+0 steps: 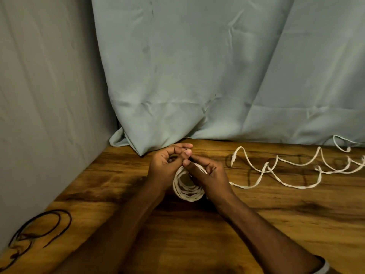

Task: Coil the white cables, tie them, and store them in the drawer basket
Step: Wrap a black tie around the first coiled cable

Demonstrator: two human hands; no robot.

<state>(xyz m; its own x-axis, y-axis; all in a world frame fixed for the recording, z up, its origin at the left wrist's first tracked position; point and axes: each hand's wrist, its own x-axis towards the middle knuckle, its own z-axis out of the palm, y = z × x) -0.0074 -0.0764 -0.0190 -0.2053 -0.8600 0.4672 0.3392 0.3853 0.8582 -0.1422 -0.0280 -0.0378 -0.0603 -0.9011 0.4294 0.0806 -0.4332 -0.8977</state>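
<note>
A white cable coil (187,192) of several loops hangs between my two hands above the wooden table (256,224). My left hand (167,165) has its fingers curled round the coil's top left. Pressed against it, my right hand (205,171) pinches the coil's top with thumb and fingers. Both thumbs meet above the loops. A loose white cable (276,169) trails from the coil to the right in wavy bends across the table, running off the frame's right edge. No drawer basket is in view.
A grey-green curtain (197,76) hangs behind the table, its hem resting on the tabletop at the back left. A grey wall covering (49,95) closes the left side. Thin black cables (39,228) lie looped at the table's near left edge.
</note>
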